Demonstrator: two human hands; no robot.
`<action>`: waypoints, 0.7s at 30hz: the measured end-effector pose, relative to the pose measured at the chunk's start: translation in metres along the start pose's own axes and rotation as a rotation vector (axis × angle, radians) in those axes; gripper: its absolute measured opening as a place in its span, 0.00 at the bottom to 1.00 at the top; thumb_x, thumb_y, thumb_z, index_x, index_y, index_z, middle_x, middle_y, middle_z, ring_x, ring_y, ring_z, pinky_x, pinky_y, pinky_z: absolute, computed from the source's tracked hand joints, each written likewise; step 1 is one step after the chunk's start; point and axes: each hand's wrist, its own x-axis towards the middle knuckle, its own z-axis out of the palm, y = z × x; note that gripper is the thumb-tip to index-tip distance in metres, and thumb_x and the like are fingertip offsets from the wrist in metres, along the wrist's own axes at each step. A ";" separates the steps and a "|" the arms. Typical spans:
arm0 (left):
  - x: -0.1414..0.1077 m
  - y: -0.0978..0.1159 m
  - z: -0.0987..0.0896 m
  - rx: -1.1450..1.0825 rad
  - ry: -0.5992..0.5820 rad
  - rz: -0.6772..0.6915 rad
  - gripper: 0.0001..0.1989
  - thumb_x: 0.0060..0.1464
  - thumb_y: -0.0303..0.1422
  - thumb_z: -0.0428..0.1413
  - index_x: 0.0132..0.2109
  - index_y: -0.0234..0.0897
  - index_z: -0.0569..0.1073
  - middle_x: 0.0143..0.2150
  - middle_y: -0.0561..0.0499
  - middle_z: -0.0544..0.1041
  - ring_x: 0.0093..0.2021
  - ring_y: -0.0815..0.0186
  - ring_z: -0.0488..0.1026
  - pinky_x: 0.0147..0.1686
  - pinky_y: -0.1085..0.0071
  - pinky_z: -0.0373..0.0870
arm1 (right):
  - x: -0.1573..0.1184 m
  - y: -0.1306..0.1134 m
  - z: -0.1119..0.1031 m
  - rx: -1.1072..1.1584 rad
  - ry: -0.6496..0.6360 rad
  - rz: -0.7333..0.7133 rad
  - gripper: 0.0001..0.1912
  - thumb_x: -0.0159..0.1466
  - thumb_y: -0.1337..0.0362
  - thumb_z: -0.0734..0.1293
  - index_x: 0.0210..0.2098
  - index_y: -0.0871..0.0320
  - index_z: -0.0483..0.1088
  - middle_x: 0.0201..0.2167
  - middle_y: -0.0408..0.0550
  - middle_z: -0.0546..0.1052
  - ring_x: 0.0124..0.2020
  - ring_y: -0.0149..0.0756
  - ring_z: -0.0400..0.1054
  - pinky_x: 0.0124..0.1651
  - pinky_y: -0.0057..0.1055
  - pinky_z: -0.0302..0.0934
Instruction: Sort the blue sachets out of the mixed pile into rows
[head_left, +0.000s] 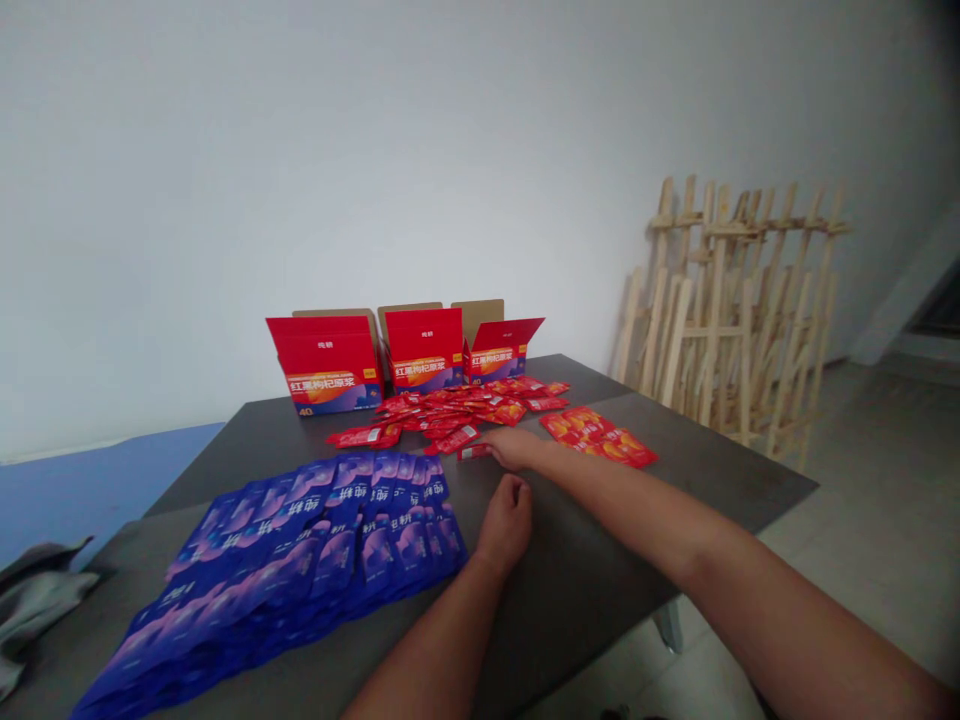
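Observation:
My right hand (pixel 511 447) reaches to the front of a loose pile of red sachets (pixel 450 402), its fingers closed on the end of one red sachet (pixel 472 452). Nearer to me, my left hand (pixel 508 525) rests over the dark table as a loose fist, and nothing shows in it. Left of that fist lie overlapping rows of blue pouches (pixel 300 550) with white lettering. A neater group of red and orange sachets (pixel 598 436) is spread to the right of my right hand.
Behind the pile stand three open red and blue cartons (pixel 330 370) against the wall. The grey table (pixel 585 560) ends at the right and front. Wooden easels (pixel 720 310) lean at the back right. Grey cloth (pixel 37 605) lies at the left edge.

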 end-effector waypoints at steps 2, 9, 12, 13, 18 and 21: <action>0.001 0.002 -0.001 -0.031 0.046 -0.040 0.09 0.59 0.37 0.45 0.40 0.37 0.64 0.30 0.53 0.69 0.29 0.70 0.66 0.32 0.74 0.62 | -0.010 0.005 -0.010 0.156 0.042 0.060 0.08 0.58 0.67 0.62 0.34 0.59 0.72 0.35 0.50 0.77 0.36 0.37 0.70 0.38 0.28 0.61; 0.003 0.013 -0.003 -0.212 0.130 -0.105 0.21 0.57 0.44 0.49 0.51 0.34 0.59 0.41 0.45 0.73 0.28 0.71 0.69 0.29 0.74 0.64 | -0.054 0.004 -0.015 1.258 0.130 0.176 0.09 0.58 0.60 0.65 0.36 0.58 0.66 0.28 0.43 0.75 0.27 0.31 0.68 0.32 0.28 0.63; 0.003 0.013 -0.002 -0.260 0.031 -0.026 0.20 0.57 0.43 0.50 0.50 0.34 0.63 0.42 0.45 0.74 0.29 0.70 0.71 0.29 0.74 0.65 | -0.070 -0.001 -0.001 1.462 0.096 0.132 0.16 0.55 0.56 0.68 0.39 0.56 0.65 0.27 0.41 0.73 0.25 0.30 0.67 0.28 0.27 0.61; 0.002 0.013 -0.002 -0.258 0.016 0.002 0.19 0.57 0.43 0.50 0.50 0.34 0.64 0.41 0.46 0.74 0.30 0.69 0.71 0.29 0.74 0.65 | -0.074 -0.002 0.003 1.477 0.080 0.128 0.18 0.54 0.54 0.68 0.40 0.55 0.65 0.27 0.41 0.73 0.24 0.30 0.66 0.26 0.26 0.59; 0.001 0.010 -0.006 -0.161 0.024 0.065 0.22 0.60 0.45 0.44 0.54 0.36 0.66 0.36 0.49 0.74 0.28 0.69 0.69 0.29 0.73 0.65 | -0.085 -0.010 0.014 1.353 0.269 0.202 0.21 0.54 0.52 0.67 0.42 0.56 0.63 0.35 0.45 0.74 0.32 0.32 0.68 0.32 0.28 0.62; 0.000 0.008 -0.008 -0.030 0.107 0.140 0.21 0.61 0.40 0.43 0.57 0.37 0.66 0.34 0.49 0.70 0.32 0.67 0.68 0.35 0.72 0.65 | -0.087 -0.018 0.015 1.162 0.425 0.277 0.27 0.54 0.52 0.68 0.49 0.55 0.59 0.49 0.50 0.70 0.45 0.35 0.67 0.41 0.30 0.63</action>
